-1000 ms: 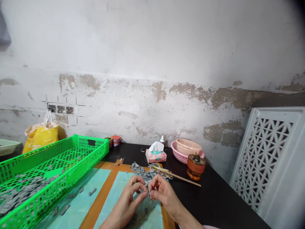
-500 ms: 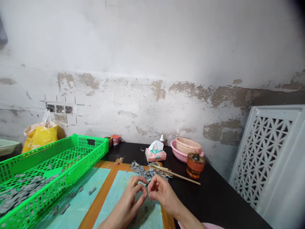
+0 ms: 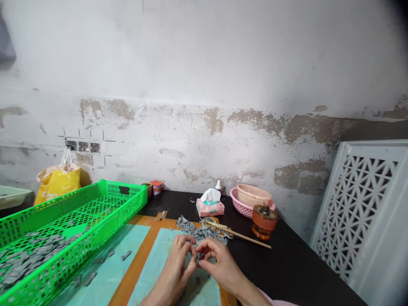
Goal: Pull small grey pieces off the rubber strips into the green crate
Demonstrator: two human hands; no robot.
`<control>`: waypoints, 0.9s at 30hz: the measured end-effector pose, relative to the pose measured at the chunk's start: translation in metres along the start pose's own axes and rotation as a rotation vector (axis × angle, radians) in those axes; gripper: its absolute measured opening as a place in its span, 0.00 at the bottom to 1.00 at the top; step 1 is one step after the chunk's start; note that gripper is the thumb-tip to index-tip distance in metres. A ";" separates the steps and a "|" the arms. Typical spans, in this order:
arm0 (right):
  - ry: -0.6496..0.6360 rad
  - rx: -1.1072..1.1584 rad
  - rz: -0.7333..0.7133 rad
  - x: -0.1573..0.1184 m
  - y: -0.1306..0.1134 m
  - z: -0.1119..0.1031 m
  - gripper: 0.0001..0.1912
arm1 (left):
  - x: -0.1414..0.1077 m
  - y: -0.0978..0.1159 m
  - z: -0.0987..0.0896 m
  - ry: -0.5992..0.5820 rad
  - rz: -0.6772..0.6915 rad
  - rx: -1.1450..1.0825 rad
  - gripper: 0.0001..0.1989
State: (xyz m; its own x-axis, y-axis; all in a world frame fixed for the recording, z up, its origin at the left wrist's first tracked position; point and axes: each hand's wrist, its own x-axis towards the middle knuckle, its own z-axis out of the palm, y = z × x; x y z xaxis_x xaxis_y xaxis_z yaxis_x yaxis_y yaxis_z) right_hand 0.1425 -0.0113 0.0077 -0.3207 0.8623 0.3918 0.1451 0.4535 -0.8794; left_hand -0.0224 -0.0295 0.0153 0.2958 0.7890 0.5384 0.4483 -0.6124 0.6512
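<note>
Where the left edge cut it off, a pale green tray (image 3: pixel 14 194) stood beside a yellow bag (image 3: pixel 59 185) with white handles. Next came the green crate (image 3: pixel 94 238), its mesh floor strewn with grey pieces (image 3: pixel 35 257), most of them piled toward the near left end. Just beside its long wall, a few loose grey pieces (image 3: pixel 126 255) lay scattered on a light blue sheet (image 3: pixel 110 278) crossed by brown tape (image 3: pixel 137 263). A red-topped tub (image 3: pixel 157 187) stood near the crate's far corner. The left hand (image 3: pixel 176 261), a ring (image 3: pixel 180 243) on one finger, was over the sheet with thumb and fingers curled in; I could not tell whether their tips also gripped the small grey piece (image 3: pixel 199 255), which sat between the two hands. The right hand (image 3: pixel 219 261) had thumb and fingertips closed about that piece, pinching it. Beyond the hands lay a heap of grey strips (image 3: pixel 204 233), with a tissue box (image 3: pixel 210 208) and a white bottle (image 3: pixel 218 185) farther back. Rightward, a wooden stick (image 3: pixel 250 239) slanted from the heap across the black table (image 3: pixel 270 267). A pink basket (image 3: pixel 238 205) held a paler bowl (image 3: pixel 253 194), an amber jar (image 3: pixel 264 223) stood just in front, and a white lattice panel (image 3: pixel 360 204) filled the far right.
</note>
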 end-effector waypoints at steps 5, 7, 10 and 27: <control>0.024 -0.302 -0.141 0.000 -0.003 0.000 0.10 | 0.000 -0.006 0.004 0.008 -0.011 -0.029 0.05; 0.039 -0.341 -0.156 0.001 -0.003 -0.001 0.08 | 0.001 -0.007 0.006 0.021 -0.032 -0.039 0.05; 0.082 -0.373 -0.173 0.002 -0.003 0.000 0.08 | 0.002 -0.005 0.007 0.034 -0.071 -0.060 0.05; 0.163 -0.383 -0.194 0.001 -0.004 -0.004 0.08 | 0.010 -0.007 0.004 0.086 -0.329 -0.326 0.13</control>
State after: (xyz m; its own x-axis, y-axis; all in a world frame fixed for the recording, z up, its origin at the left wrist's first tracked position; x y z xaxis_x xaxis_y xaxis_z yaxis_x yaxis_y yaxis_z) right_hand 0.1455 -0.0110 0.0125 -0.2288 0.7635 0.6039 0.4421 0.6342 -0.6343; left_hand -0.0190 -0.0170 0.0141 0.1054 0.9454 0.3085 0.2140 -0.3245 0.9214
